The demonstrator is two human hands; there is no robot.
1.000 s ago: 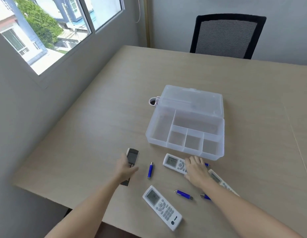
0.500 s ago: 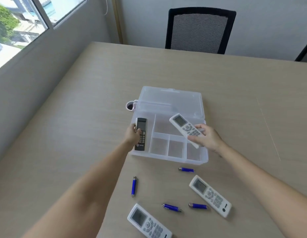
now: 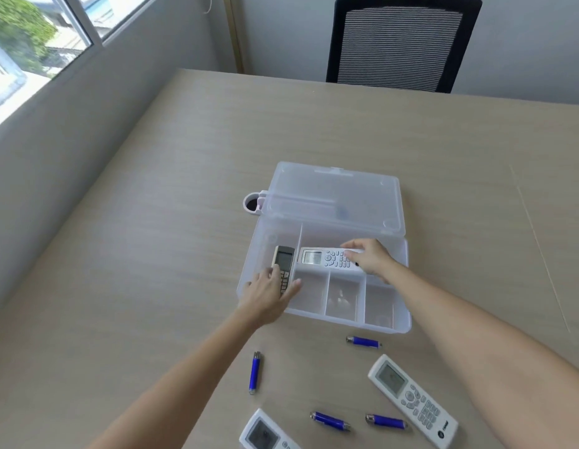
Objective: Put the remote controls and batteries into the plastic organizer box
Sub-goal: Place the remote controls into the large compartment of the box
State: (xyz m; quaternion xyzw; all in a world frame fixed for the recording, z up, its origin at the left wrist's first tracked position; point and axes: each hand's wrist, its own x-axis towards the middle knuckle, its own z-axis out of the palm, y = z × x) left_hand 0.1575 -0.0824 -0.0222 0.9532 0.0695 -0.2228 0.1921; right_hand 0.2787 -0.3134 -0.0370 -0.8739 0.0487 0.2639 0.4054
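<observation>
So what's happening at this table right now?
A person is loading the clear organizer box. The left hand lowers a dark remote into the tall left compartment, while the right hand sets a white remote in the long rear one. Two white remotes and four blue batteries wait on the table.

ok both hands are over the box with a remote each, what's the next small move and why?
Probably let go of both and pull the hands back. The left hand has the dark remote down in the box's left compartment; the right hand holds the white remote in the long rear one. Two remotes and four batteries remain on the table.
</observation>
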